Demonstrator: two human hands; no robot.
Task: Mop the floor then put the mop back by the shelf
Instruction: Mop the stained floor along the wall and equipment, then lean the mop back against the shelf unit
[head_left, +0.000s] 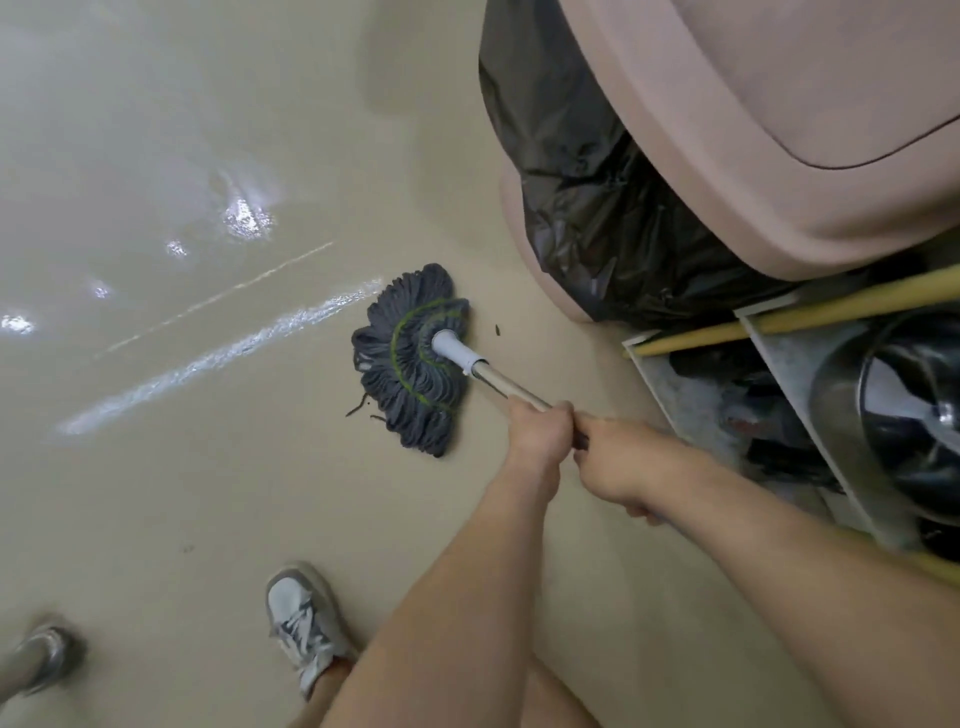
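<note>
The mop (413, 358) is on the floor (182, 493), near the middle of the picture. Its gray stringy head is spread out flat and pressed down. A silver pole goes from the head toward five o'clock, up into both hands.

The left hand (535, 434) holds the pole lower down, closer to the mop head. Its fingers are wrapped tight around the pole. The right hand (618, 467) is just behind it, touching it, and its fingers are curled tight around the pole too.

The floor at nine and ten o'clock from the mop looks shiny and wet, with bright streaks. So I think that part is already mopped. The floor at six o'clock, by the gray shoe (304, 623), looks dull and dry. A few small dark bits lie right beside the mop head, so that spot is not clean yet.

The shelf (769, 332) is at three o'clock from the mop, close by. It has dark things in it, and a yellow stick (810, 314) lies across its top. A big pink bin (779, 130) with a black bag (582, 208) stands at one o'clock.

I think the mopping is partly done. The dry part is left. The mop is not put back by the shelf yet.
</note>
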